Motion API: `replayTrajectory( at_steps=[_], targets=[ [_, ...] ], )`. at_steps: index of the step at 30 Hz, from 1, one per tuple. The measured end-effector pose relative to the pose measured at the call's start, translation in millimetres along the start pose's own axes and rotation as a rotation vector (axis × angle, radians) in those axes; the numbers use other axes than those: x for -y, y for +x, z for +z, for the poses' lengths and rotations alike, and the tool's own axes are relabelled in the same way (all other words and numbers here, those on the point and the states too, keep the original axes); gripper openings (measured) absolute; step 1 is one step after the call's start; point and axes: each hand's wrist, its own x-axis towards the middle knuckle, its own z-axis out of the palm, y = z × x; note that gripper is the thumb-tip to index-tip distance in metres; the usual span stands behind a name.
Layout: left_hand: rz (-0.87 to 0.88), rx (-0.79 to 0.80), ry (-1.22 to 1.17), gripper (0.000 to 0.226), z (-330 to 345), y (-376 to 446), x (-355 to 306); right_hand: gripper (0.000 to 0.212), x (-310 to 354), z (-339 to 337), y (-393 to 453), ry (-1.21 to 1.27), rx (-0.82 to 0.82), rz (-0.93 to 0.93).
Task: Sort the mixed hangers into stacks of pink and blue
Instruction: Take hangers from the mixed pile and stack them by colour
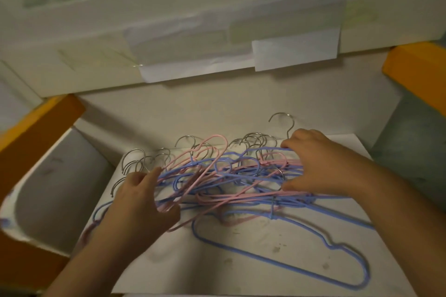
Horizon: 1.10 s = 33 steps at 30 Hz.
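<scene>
So the biggest thing here is the white table (241, 270), kinda stained and scuffed on the near part, with orange edging (415, 67) showing at the far right and the left. Behind it there's a white wall with some sheets of paper (241, 38) stuck on it.

Sitting in the middle of the table is the tangled pile of hangers (224, 176), pink and blue ones all mixed up, silver hooks pointing toward the wall. One blue hanger (337, 246) lies a bit looser at the near right side, its big loop spread flat on the table, though its top still runs into the pile.

The person has both hands on the heap, well apart from each other. The left hand (142, 202) is at the left end with its fingers curled round a bunch of pink and blue wires. The right hand (321, 164) is at the right end, thumb and fingers pinching around the stacked bars there.
</scene>
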Motion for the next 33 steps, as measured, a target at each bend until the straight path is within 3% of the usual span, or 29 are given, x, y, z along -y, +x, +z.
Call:
replayTrajectory(
  at_steps=[5, 13, 18, 24, 33],
  targets=[
    [0.011, -0.081, -0.022, 0.091, -7, -10, -4, 0.092, 20, 10, -12, 0.073, -0.168, -0.011],
    [0.022, -0.134, 0.032, 0.096, -32, -57, 15, 0.1, 86, 26, -29, 0.151, -0.128, -0.117],
    [0.06, -0.23, 0.034, 0.092, -64, -99, 46, 0.094, 147, 20, -36, 0.103, -0.206, -0.156],
    [0.009, -0.319, -0.029, 0.093, -113, -170, 129, 0.099, 256, 13, -63, 0.055, -0.136, -0.211],
    [-0.247, -0.358, -0.048, 0.089, -154, -286, 308, 0.092, 444, 40, -87, -0.031, -0.141, -0.366]
  ],
)
